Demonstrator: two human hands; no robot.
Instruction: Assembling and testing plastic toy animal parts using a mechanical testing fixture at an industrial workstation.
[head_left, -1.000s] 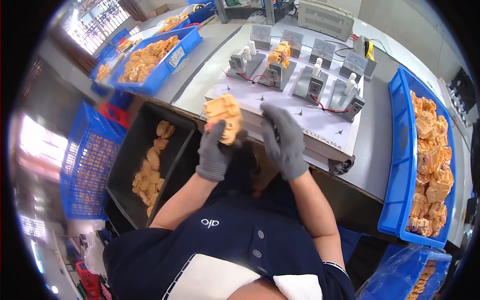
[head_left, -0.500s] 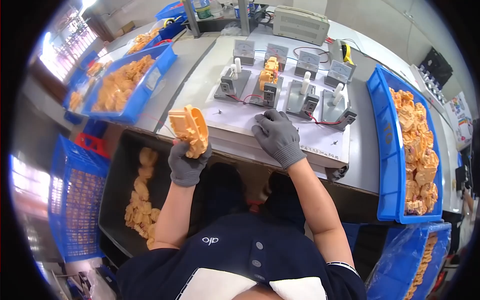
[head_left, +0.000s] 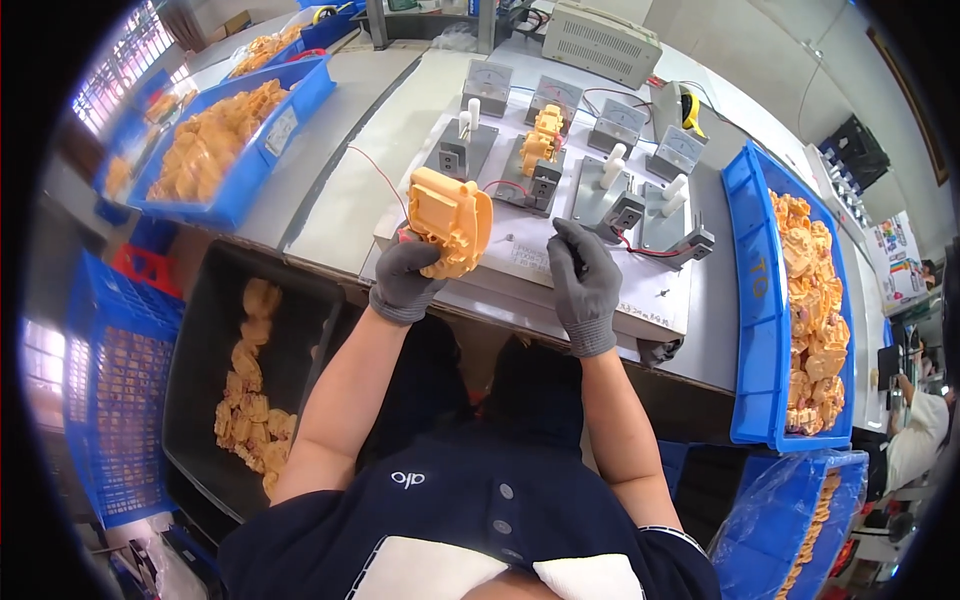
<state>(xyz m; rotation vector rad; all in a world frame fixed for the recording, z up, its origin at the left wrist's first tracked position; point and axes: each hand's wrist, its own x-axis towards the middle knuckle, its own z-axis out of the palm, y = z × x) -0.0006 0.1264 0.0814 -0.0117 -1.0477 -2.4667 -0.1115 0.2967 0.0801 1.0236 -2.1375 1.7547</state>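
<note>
My left hand (head_left: 404,285), in a grey glove, is closed around the lower end of an orange plastic housing (head_left: 446,222) with a moulded frame on its face. A thin red wire trails up and left from beside it. My gloved right hand (head_left: 587,290) is raised over the front of the white board (head_left: 530,255), fingers loosely extended and apart from the thumb, holding nothing. Just beyond it stands a grey test fixture (head_left: 600,196) with white posts. Another orange housing (head_left: 543,140) sits on the neighbouring fixture to its left.
Several panel meters (head_left: 553,92) stand behind the fixtures, with a beige instrument box (head_left: 600,45) at the back. Blue crates of orange parts flank the bench, left (head_left: 228,203) and right (head_left: 757,340). A black bin (head_left: 200,430) sits low at left. Someone in white is at far right.
My left hand has moved right and up with the orange housing, turning its framed face toward me. My right hand has lifted off the board's front and shifted right. The view has tilted slightly.
</note>
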